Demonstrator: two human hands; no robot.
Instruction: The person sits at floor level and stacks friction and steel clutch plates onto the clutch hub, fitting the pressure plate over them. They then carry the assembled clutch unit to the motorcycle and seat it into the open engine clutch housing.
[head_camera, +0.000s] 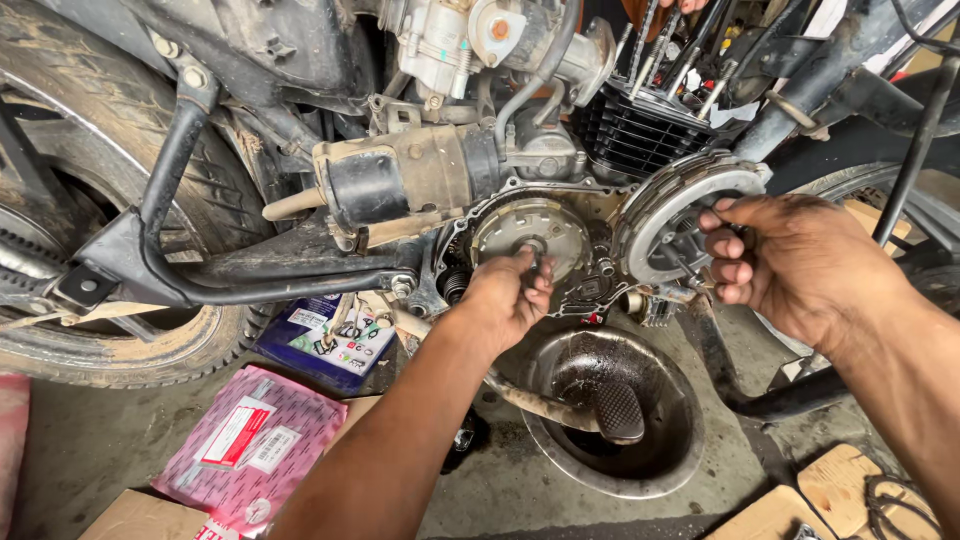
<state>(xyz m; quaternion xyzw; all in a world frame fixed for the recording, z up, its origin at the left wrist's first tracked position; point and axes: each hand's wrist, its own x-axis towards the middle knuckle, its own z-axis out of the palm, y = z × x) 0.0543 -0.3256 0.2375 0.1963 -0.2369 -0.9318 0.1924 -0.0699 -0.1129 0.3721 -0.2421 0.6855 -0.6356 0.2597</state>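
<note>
The left hand pinches the hub of the rotor; the right hand grips the clutch beside it.

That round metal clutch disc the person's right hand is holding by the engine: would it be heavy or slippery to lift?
The clutch disc is probably stiff and fairly heavy for its size: it looks like thick ribbed metal. It may be slippery, since a pan of dark oil sits below. The right hand curls its fingers on the rim; laid on edge, the disc could roll.

Round clutch assy, tilted, greasy
</note>
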